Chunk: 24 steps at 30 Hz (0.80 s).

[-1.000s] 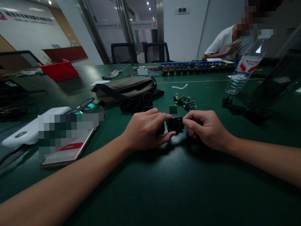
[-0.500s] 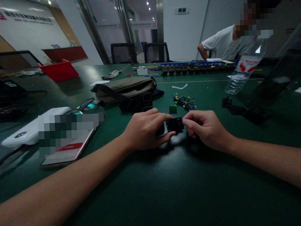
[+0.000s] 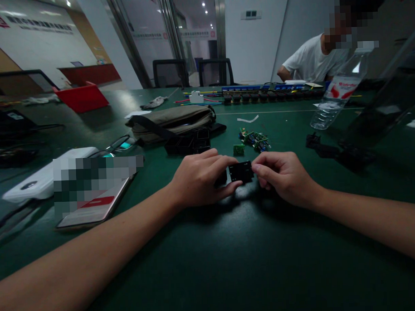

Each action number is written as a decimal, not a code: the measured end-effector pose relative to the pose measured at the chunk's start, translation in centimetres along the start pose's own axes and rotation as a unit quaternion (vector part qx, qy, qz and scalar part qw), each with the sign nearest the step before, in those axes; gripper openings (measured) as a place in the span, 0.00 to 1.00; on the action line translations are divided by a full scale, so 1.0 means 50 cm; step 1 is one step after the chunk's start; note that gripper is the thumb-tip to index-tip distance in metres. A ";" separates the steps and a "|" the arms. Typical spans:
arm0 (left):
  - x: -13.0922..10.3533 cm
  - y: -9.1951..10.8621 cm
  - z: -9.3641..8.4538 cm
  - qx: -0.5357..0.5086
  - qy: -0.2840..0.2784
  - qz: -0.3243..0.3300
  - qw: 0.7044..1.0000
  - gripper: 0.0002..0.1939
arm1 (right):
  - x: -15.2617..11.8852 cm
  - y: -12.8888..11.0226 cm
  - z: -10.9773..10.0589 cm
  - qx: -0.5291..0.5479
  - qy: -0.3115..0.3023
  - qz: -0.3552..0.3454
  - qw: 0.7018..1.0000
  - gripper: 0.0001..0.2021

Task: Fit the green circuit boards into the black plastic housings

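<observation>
In the head view, the black piece sits at the centre of the frame, held up between two bare hands above the green table. The left hand comes in from the lower left, its forefinger along the piece's upper edge and its thumb beneath, clamped on it from the left side. The right hand reaches in from the right, its fingers curled and its thumb and forefinger pinched together at the piece's right edge. Just above the hands in the frame lie a small green board and, near it, a cluster of circuit boards, with a white strip farther up. Left of these, black open-topped boxes rest in front of a grey-brown pouch. On the left side are a phone, a white device beside it, and glasses; a red box stands at upper left. Toward the top, right of centre, runs a long row of blue and black parts. A clear bottle stands at upper right, and behind it sits a person in a white shirt.
</observation>
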<state>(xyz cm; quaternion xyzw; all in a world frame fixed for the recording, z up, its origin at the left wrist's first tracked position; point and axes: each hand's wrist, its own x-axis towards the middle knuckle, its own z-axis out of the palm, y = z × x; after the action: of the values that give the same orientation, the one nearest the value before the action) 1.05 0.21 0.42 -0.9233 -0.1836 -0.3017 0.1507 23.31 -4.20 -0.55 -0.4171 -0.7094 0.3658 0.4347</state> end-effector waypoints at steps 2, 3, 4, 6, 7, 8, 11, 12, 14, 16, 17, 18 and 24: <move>0.000 0.000 -0.001 -0.001 0.000 -0.001 1.000 0.16 | 0.000 0.000 0.000 -0.001 -0.002 0.001 1.000 0.10; 0.000 0.000 -0.001 -0.001 -0.001 -0.001 1.000 0.16 | 0.000 -0.001 0.000 -0.002 -0.001 0.002 1.000 0.10; 0.000 0.000 -0.001 -0.001 -0.002 -0.001 1.000 0.16 | 0.000 -0.001 0.000 -0.003 -0.001 0.003 1.000 0.10; 0.000 0.000 -0.001 0.000 -0.003 -0.001 1.000 0.16 | -0.001 -0.001 0.000 -0.005 0.000 0.003 1.000 0.10; 0.000 0.000 -0.001 0.001 -0.003 -0.002 1.000 0.16 | -0.001 -0.001 0.000 -0.006 0.000 0.003 1.000 0.10; 0.000 0.000 -0.001 0.002 -0.003 -0.004 1.000 0.16 | -0.002 -0.001 0.001 -0.007 0.000 0.002 1.000 0.10; 0.000 0.000 -0.001 0.003 -0.001 -0.003 1.000 0.16 | -0.001 0.000 0.001 -0.007 -0.001 -0.001 1.000 0.10; 0.000 0.000 -0.001 0.003 0.000 -0.002 1.000 0.16 | -0.001 0.001 0.001 -0.007 -0.001 -0.001 1.000 0.10; 0.000 0.000 0.000 0.004 0.001 0.000 1.000 0.16 | 0.000 0.002 0.001 -0.004 -0.001 -0.002 1.000 0.10; 0.000 0.000 0.000 0.006 0.000 0.001 1.000 0.16 | 0.001 0.002 0.001 -0.003 -0.001 -0.003 1.000 0.10; 0.000 -0.001 0.000 0.006 0.000 0.003 1.000 0.16 | 0.001 0.001 0.001 -0.003 -0.001 -0.004 1.000 0.10; 0.000 -0.001 0.000 0.007 0.000 0.005 1.000 0.16 | 0.001 0.001 0.001 -0.003 -0.001 -0.004 1.000 0.10; 0.001 0.000 -0.002 0.008 -0.001 0.004 1.000 0.15 | 0.000 0.001 0.000 -0.002 -0.003 -0.001 1.000 0.10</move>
<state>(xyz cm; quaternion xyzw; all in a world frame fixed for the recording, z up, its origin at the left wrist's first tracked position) 1.03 0.15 0.54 -0.9232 -0.1825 -0.2985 0.1590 23.32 -4.18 -0.59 -0.4161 -0.7118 0.3651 0.4324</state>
